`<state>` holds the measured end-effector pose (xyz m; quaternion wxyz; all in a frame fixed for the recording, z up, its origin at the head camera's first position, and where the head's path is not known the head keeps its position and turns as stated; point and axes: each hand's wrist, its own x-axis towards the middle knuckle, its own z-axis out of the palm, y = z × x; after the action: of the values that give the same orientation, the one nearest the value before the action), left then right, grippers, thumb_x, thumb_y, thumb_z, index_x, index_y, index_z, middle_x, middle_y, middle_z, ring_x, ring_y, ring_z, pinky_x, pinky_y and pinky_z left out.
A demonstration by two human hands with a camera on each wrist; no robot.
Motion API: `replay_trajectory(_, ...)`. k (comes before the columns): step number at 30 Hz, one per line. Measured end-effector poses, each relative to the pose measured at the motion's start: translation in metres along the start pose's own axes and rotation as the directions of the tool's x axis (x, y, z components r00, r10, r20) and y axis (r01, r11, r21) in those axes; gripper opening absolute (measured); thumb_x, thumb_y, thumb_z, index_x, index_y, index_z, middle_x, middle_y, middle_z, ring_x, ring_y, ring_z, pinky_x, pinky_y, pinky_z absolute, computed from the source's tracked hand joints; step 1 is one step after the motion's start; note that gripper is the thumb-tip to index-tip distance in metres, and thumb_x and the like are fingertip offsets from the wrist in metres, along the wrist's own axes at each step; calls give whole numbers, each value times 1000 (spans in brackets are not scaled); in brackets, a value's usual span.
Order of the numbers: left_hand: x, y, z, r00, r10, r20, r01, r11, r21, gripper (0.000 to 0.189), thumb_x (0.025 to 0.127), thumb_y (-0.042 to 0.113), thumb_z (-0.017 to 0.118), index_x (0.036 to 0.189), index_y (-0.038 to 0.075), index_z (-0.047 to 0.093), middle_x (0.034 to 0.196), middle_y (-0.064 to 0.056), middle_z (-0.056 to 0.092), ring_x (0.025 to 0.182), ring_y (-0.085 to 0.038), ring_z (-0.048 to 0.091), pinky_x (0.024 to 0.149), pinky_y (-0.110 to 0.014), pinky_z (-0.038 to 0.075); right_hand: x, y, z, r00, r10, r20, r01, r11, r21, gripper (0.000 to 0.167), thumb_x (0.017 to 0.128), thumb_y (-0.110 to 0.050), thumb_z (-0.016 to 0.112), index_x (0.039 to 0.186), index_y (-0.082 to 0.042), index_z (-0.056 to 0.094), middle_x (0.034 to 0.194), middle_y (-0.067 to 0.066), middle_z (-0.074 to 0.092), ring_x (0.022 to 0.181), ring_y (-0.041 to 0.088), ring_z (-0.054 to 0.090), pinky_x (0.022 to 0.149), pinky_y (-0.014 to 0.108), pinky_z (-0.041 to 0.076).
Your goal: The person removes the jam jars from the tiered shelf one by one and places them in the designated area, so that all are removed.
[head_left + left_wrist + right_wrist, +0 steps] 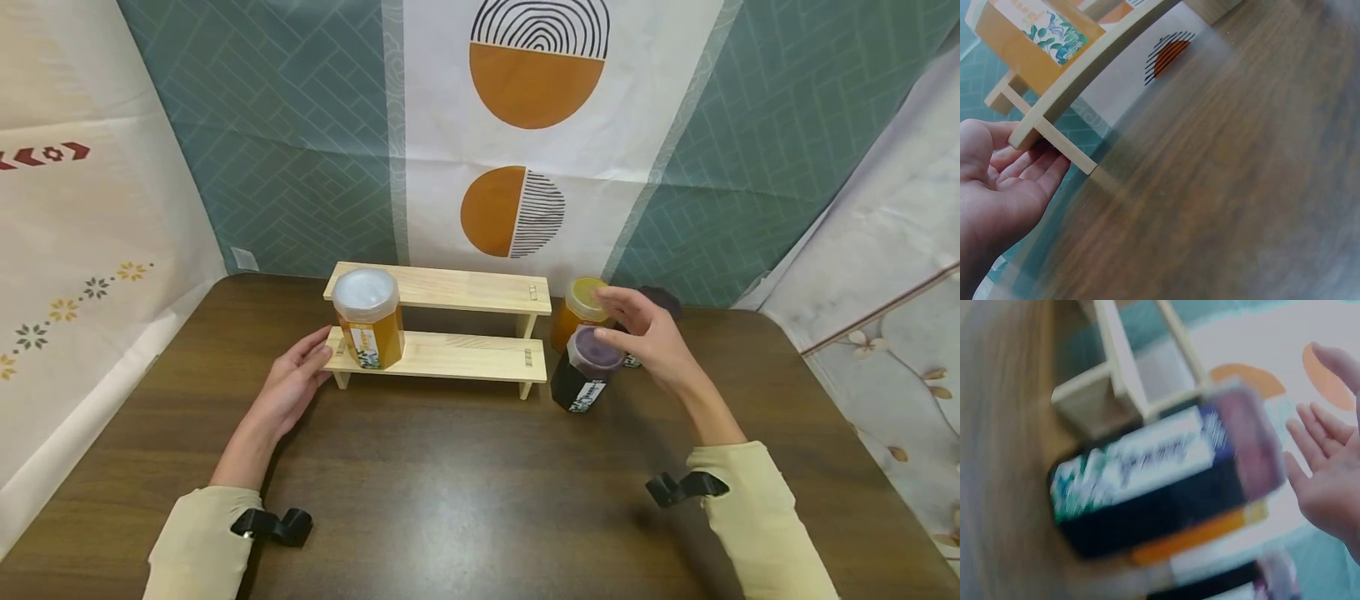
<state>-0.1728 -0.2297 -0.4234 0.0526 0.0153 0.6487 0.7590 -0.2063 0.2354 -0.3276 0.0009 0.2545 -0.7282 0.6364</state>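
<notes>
A two-step wooden shelf stands at the back of the table. My left hand grips the left end of its lower step, thumb at the board's end and fingers beneath, as the left wrist view shows. Close by on that step stands an amber jar with a whitish lid. My right hand hovers with parted fingers over the jars right of the shelf, holding nothing. Nearest it is a dark jar with a purple lid, upright on the table; the fingers are apart from that lid in the right wrist view.
Behind the dark jar stands another amber jar with a yellow lid. A second dark jar is partly hidden by my right hand. Patterned cloth hangs behind the brown table and at both sides.
</notes>
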Motion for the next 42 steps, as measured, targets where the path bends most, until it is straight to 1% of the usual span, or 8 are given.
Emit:
replay_trajectory(3,0,-1,0,1000,-4,1,4,1000,-1,64,105,23,43,153,-1,10,155,-25,16,129,-15,39,96,-17,40,9,-12,16,998,41,-39,-44,997,-71,39,91,5,60,128,9,49,131,16,52,127,32,45,97,24,44)
replay_trajectory(6,0,-1,1,1000,-4,2,4,1000,3,64,105,23,43,153,-1,10,155,-24,17,130,-16,38,98,-18,40,21,-20,38,997,61,-43,-65,994,-87,39,92,2,59,128,11,47,130,20,50,123,34,47,96,26,45)
replay_trajectory(11,0,-2,1,1000,-7,-3,7,1000,5,64,105,23,43,153,-1,10,155,-24,17,132,-18,36,98,-19,40,44,-24,75,999,40,15,-39,996,-77,46,89,2,64,130,9,46,128,29,48,118,33,48,102,38,41)
replay_trajectory(15,0,-2,2,1000,-7,-3,7,1000,7,64,105,23,43,153,-1,10,155,-24,17,133,-18,35,97,-18,40,61,-21,103,997,46,64,-42,996,-73,53,85,-2,69,133,5,46,129,28,49,116,36,49,102,45,39)
replay_trajectory(26,-1,-2,0,1000,8,-10,-8,1000,-6,64,104,22,44,153,-3,11,153,-25,18,125,-10,41,94,-15,42,99,-7,186,988,117,106,-117,993,-6,68,80,-6,77,138,0,43,133,20,49,122,30,47,102,27,39)
replay_trajectory(34,0,0,1,1000,14,-8,-14,1000,-16,63,104,21,45,153,-3,12,150,-22,24,120,-4,44,92,-16,43,113,-9,218,983,137,122,-138,990,-2,74,77,-12,82,140,-6,43,129,4,49,116,19,48,98,27,42)
replay_trajectory(39,0,0,0,1000,20,-9,-20,1000,-24,62,104,21,45,152,-4,13,147,-17,29,116,-3,47,92,-17,43,118,-9,231,979,162,124,-162,987,-7,76,75,-11,83,139,-5,43,128,3,48,108,19,52,87,29,48)
replay_trajectory(42,0,-1,-1,1000,27,-4,-27,999,-28,63,104,21,45,152,-4,13,149,-18,27,115,-3,48,92,-17,43,120,-8,235,976,178,127,-174,984,-43,79,74,-12,84,139,-5,40,128,5,48,107,18,52,87,28,48)
